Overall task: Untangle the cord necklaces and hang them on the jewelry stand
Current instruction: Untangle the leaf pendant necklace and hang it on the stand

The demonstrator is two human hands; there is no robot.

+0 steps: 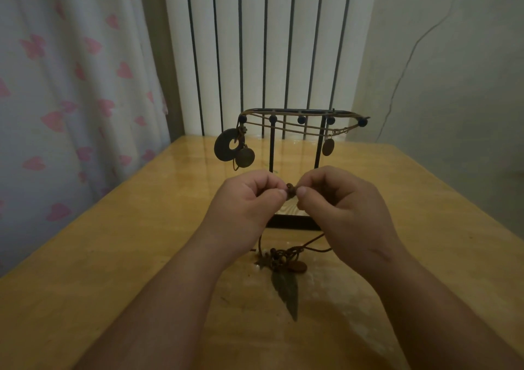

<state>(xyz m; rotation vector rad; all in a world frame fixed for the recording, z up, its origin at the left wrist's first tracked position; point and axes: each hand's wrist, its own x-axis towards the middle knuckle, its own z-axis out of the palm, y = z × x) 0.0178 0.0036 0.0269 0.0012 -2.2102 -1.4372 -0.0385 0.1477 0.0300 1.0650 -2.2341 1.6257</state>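
Head view: far left hangs a white curtain (71,86) with pink hearts, and next to it a white ribbed radiator (269,43) stands behind the table (99,256). On the glossy wooden top is the black jewelry stand (297,111). Cords (297,127) are draped along its top bar, with a dark ring pendant (225,146) and a round disc (245,156) at its left end and a small oval disc (328,146) by its right post.

In front of the stand, hiding its lower posts and part of its base, two hands meet above the table. The left hand (243,199) pinches a small brown knot (290,191) of cord between thumb and forefinger, its other fingers curled in. The right hand (346,202) pinches the same knot from the other side.

Cord drops from there to a tangle (280,259) of cord and beads lying on the table between the forearms, with a dark leaf pendant (286,290) pointing toward the person. On the right, a thin wire (402,66) runs up the pale wall.
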